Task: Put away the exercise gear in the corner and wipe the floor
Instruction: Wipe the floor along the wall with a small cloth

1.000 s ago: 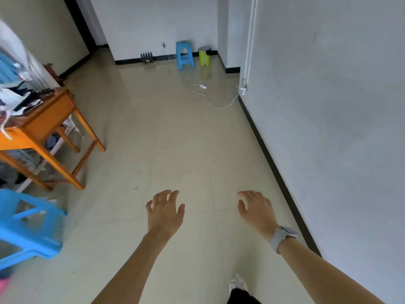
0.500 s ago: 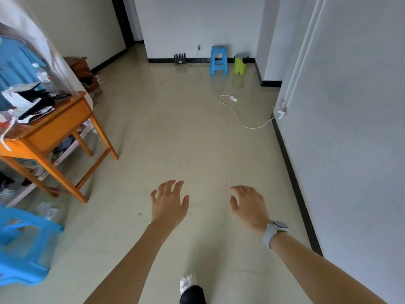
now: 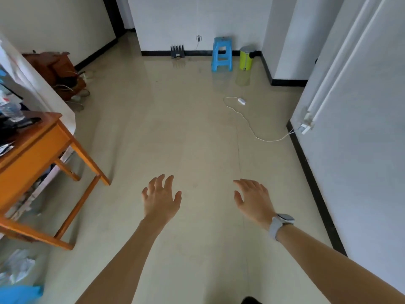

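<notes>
Both hands were held out low over the floor (image 3: 197,132), palms down. The left hand (image 3: 161,198) had its fingers spread and its grip released, holding nothing; the right hand (image 3: 254,199), with a watch (image 3: 281,222) on the wrist, was likewise slack and empty.

No exercise gear could be picked out with certainty. A small dark object with upright prongs (image 3: 177,51) stood against the far wall, left of the blue stool (image 3: 222,54) and the yellow-green bin (image 3: 246,58); whether it belonged to the gear I could not tell. Its long axis ran along the wall, its prongs pointing up.

The step in hand looked like a walk across the room in search of the gear. To do it well, the person needed to step clear of the white cable (image 3: 252,128) that trailed from the right wall out over the floor, and to keep away from the leg of the orange worktop (image 3: 30,150) on the left. The gear should go to the corner first, so the floor would lie bare for wiping. The cable would also want lifting aside before any wiping.
</notes>
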Motion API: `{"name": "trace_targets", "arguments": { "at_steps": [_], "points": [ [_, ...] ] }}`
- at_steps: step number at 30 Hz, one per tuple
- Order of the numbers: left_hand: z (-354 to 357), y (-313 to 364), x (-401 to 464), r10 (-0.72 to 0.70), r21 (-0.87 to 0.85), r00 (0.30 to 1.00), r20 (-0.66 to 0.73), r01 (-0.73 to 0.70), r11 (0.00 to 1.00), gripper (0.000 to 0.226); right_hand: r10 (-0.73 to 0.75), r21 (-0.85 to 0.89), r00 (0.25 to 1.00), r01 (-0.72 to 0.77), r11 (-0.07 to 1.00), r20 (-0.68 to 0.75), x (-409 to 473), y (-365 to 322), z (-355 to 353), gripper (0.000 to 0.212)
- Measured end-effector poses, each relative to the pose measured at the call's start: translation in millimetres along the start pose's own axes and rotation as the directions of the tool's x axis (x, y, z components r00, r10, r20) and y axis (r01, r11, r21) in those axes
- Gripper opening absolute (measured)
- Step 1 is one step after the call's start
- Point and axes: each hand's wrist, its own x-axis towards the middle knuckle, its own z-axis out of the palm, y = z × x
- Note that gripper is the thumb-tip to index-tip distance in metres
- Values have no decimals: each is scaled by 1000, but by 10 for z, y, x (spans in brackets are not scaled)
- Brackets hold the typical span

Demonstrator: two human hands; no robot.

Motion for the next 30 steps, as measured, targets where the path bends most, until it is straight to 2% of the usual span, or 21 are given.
{"name": "trace_targets", "arguments": {
  "at_steps": [8,13,18,21,25,30],
  "points": [
    [514,615,2189,152,-23,977,151,-150,988,53,112,22,993,-113,993,34,2192,536,40,44],
    [270,818,4066,81,-27,989,126,-78,997,54,139,62,989,-142,988,45,4039,751,-267,44],
    [-180,821,5522,46,-77,999,-17,-48,996,52,20,49,1000,-21,999,22,5684,437,-621,45],
    [-95,591,6220,-43,-54,998,52,46,998,52,-60,48,998,58,997,36,6577,242,-653,44],
    [112,276,7321,-133,-24,981,140,138,990,54,-71,48,996,68,996,58,7770,148,-528,45],
    [40,26,9169,-133,-58,983,128,141,988,54,-21,20,991,18,1000,129,9500,-101,-466,45]
  ]
}}
